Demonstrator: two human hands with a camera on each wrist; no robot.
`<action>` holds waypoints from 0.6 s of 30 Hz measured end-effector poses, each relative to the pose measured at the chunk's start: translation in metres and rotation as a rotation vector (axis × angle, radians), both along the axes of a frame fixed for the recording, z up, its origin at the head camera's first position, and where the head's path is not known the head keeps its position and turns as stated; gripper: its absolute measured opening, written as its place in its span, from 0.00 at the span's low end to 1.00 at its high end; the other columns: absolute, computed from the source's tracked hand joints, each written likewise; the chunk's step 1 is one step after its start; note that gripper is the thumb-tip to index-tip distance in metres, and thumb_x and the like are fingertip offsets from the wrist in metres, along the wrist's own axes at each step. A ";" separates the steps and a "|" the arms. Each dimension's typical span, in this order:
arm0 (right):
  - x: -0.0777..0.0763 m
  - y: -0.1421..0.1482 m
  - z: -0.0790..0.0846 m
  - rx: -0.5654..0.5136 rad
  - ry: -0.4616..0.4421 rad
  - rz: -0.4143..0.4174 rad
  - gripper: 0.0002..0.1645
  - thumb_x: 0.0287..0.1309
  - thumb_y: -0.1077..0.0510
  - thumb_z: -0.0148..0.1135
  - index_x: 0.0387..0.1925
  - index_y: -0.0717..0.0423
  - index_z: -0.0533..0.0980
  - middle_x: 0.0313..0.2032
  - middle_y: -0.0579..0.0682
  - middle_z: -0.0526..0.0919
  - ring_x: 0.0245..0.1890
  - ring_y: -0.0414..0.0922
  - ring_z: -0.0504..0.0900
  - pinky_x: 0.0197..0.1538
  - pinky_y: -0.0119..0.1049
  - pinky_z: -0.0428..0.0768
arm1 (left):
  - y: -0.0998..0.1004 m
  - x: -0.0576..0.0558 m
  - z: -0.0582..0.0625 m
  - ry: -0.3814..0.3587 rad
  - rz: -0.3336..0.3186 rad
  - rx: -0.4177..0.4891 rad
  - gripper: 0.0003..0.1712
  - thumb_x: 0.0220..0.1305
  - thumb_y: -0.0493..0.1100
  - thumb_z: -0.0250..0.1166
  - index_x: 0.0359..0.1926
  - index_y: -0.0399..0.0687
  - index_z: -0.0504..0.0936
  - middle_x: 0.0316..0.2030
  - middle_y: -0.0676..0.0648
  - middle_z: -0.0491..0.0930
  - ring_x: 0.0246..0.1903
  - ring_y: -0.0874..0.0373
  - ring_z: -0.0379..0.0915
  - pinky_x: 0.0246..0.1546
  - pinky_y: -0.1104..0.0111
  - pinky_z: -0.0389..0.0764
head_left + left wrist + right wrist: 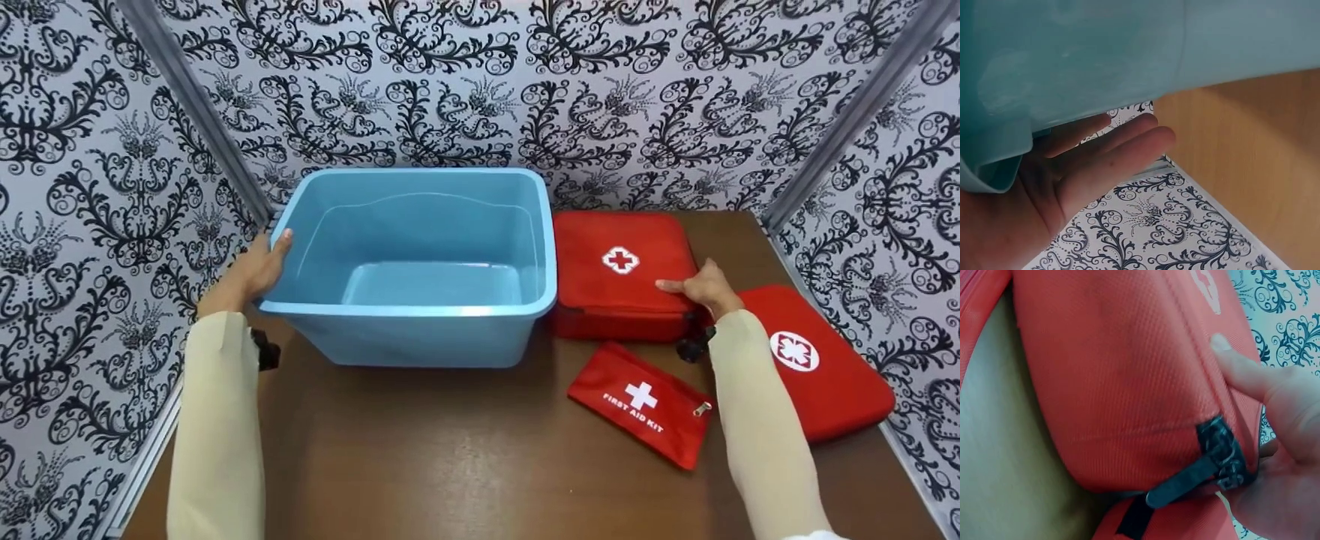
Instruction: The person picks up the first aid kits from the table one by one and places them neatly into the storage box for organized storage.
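A light blue plastic tub (412,341) stands at the back left of the table, with nothing inside. At its left rim, my left hand (259,266) has the thumb over the edge and the fingers outside; in the left wrist view these fingers (1123,160) reach out under the rim. Beside the tub lies a boxy red first aid bag (592,281) with a white-bordered cross. My right hand (709,289) grips its right side, thumb on the top face. The right wrist view shows the bag's black zipper pull (1182,481) close to the palm; some fingers are hidden.
A flat red zip pouch (637,405) marked FIRST AID KIT lies in front of the boxy bag. A larger red case (817,375) with a white round emblem rests at the right, partly behind my right forearm. Patterned walls (450,90) enclose the brown table (420,450).
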State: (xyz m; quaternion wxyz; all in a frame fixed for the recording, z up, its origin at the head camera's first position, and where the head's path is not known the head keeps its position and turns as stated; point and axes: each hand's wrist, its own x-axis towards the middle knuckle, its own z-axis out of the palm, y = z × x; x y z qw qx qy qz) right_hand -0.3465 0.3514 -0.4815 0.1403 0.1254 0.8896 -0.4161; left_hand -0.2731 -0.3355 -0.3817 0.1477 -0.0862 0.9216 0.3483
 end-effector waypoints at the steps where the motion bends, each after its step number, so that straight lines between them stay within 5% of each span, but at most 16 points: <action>1: 0.000 -0.001 0.000 0.018 -0.012 -0.001 0.76 0.58 0.42 0.70 0.73 0.72 0.22 0.76 0.73 0.28 0.78 0.68 0.34 0.82 0.57 0.40 | 0.000 0.001 0.000 -0.003 0.005 0.007 0.58 0.67 0.77 0.20 0.78 0.35 0.30 0.72 0.19 0.47 0.70 0.23 0.53 0.70 0.34 0.61; 5: 0.000 -0.001 0.001 0.087 -0.080 0.027 0.76 0.58 0.38 0.68 0.73 0.75 0.25 0.74 0.78 0.24 0.77 0.72 0.32 0.81 0.60 0.42 | -0.001 0.003 -0.001 -0.010 0.034 0.036 0.59 0.65 0.80 0.21 0.78 0.38 0.30 0.74 0.20 0.44 0.72 0.23 0.48 0.72 0.32 0.55; 9: 0.001 0.000 0.006 0.082 -0.189 0.048 0.67 0.59 0.35 0.65 0.74 0.78 0.43 0.73 0.79 0.46 0.71 0.68 0.54 0.79 0.58 0.57 | 0.000 0.003 -0.001 -0.002 0.043 0.050 0.59 0.65 0.80 0.21 0.79 0.39 0.32 0.74 0.21 0.44 0.72 0.23 0.47 0.72 0.32 0.53; 12: 0.002 0.003 0.008 0.032 -0.222 0.054 0.57 0.59 0.33 0.64 0.68 0.76 0.58 0.60 0.68 0.66 0.58 0.58 0.67 0.69 0.51 0.72 | 0.001 0.003 -0.001 0.005 0.045 0.050 0.58 0.66 0.79 0.21 0.79 0.38 0.33 0.75 0.22 0.44 0.73 0.24 0.47 0.73 0.33 0.52; 18: 0.005 0.004 0.007 -0.108 -0.135 0.077 0.34 0.60 0.38 0.64 0.50 0.65 0.76 0.41 0.51 0.73 0.49 0.49 0.69 0.53 0.33 0.72 | 0.001 0.004 -0.001 0.015 0.060 0.069 0.58 0.66 0.79 0.20 0.78 0.36 0.37 0.74 0.23 0.48 0.73 0.26 0.49 0.74 0.35 0.53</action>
